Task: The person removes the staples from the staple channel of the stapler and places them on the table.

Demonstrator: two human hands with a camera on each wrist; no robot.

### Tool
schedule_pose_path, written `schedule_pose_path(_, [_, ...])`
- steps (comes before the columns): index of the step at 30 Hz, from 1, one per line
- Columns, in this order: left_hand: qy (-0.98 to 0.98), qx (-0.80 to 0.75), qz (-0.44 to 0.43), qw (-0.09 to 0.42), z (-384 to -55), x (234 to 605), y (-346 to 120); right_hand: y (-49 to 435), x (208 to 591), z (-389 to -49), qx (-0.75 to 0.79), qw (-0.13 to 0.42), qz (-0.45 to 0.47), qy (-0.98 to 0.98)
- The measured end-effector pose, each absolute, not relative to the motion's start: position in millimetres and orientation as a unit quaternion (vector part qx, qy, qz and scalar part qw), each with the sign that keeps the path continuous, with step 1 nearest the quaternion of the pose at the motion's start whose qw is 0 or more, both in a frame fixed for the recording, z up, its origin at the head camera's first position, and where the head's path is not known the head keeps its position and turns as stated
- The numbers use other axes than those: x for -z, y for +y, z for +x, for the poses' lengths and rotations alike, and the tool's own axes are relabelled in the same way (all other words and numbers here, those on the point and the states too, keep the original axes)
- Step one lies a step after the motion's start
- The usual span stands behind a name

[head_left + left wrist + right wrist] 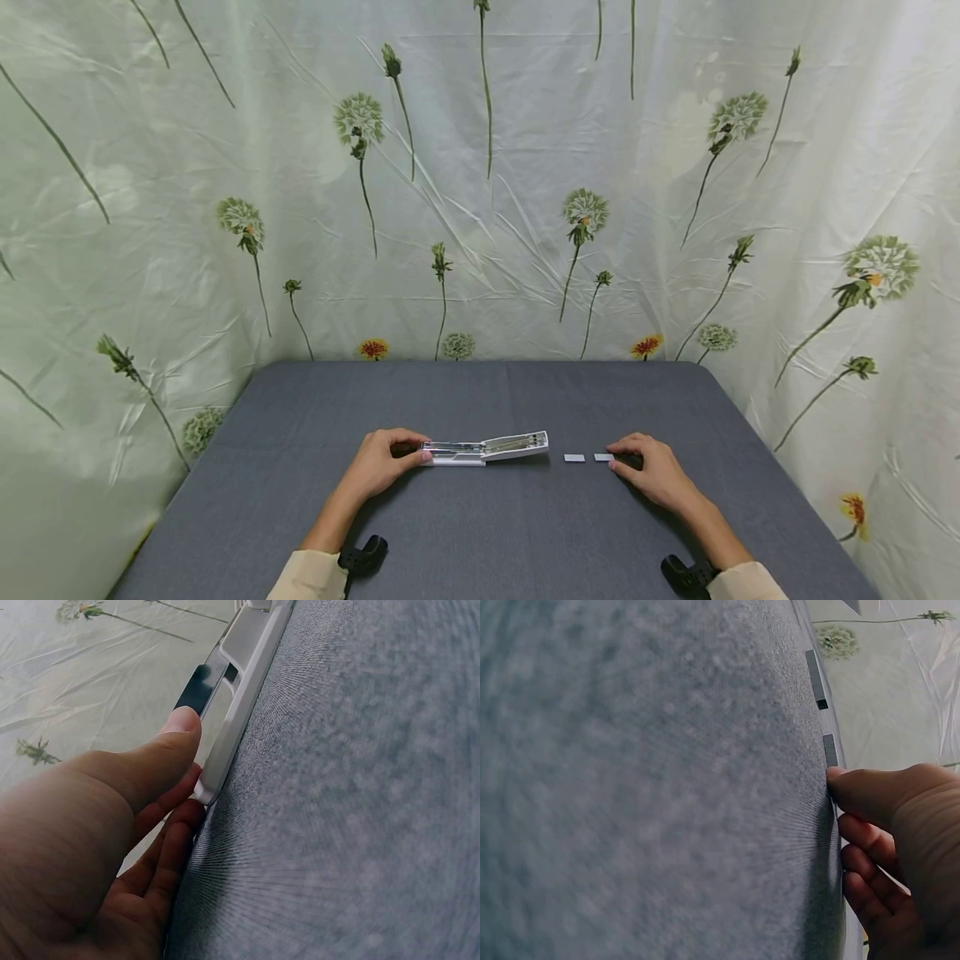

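A white stapler [453, 454] lies on the grey table, its top arm [516, 446] swung wide back to the right so the metal inside shows. My left hand [381, 458] holds the left end of its base. Seen from the left wrist, the thumb [182, 724] lies along that base end, with fingertips at its far side. To the stapler's right, two small strips of staples lie in a row: a left strip [574, 458] and a right strip [602, 457]. My right hand [654, 472] pinches the right strip's end between thumb and fingers, and part of it is hidden.
The grey cloth-covered table [465, 533] extends around both hands. Behind it and at the sides hangs a pale curtain [480, 208] printed with dandelions. A black wrist strap mount [363, 557] sits on the left wrist, and another black mount [686, 575] on the right.
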State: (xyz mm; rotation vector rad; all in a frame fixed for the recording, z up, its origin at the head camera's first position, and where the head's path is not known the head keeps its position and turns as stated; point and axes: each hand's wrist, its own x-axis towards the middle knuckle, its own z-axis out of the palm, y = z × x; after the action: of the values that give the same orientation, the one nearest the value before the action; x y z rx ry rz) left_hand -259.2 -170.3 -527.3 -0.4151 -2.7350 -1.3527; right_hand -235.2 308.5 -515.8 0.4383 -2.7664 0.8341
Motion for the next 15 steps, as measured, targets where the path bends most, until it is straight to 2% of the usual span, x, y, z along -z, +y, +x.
schedule_pose_path(15, [-0.888,0.433,-0.154,0.030,-259.9,527.1,-172.3,305.5,521.0,-227.7,-0.293,0.121,0.157,-0.936])
